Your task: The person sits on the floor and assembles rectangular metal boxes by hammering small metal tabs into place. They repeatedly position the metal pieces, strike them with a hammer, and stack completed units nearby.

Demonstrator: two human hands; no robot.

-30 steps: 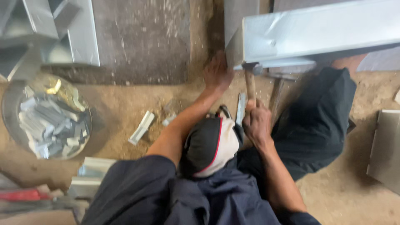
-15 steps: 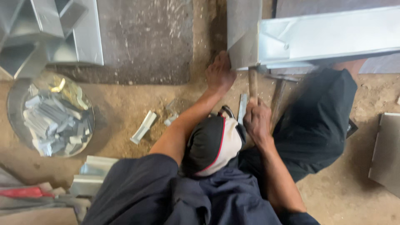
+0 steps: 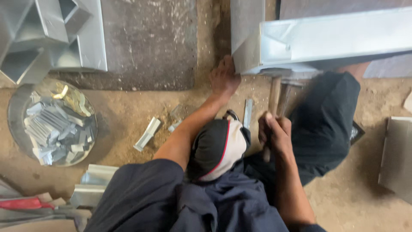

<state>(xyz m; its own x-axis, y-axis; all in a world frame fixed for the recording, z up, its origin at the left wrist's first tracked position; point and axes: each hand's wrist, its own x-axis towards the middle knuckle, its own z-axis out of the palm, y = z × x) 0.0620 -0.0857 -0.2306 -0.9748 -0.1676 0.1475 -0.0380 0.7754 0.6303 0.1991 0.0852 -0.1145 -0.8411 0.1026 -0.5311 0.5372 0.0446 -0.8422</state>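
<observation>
My left hand (image 3: 223,79) presses against the lower corner of a long galvanised sheet-metal duct (image 3: 334,38) that lies across the top right. My right hand (image 3: 274,134) grips the wooden handle of a hammer (image 3: 273,92). The handle points up toward the duct's underside, and the hammer's head is hidden beneath the duct edge. A black, white and red cap (image 3: 216,148) and dark blue sleeves fill the lower middle. A dark trouser leg (image 3: 330,116) lies under the duct.
A round metal tray (image 3: 17,107) with several small metal clips sits at left. Stacked ducts (image 3: 51,38) are at top left, beside a grey slab (image 3: 150,43). A bent metal strip (image 3: 146,134) lies on the dirt floor. A metal sheet (image 3: 397,154) is at right, a red-handled tool (image 3: 21,203) at bottom left.
The hammer's head, seen at the duct's lower edge a second ago, has gone out of sight under the duct. My left hand stays on the duct corner.
</observation>
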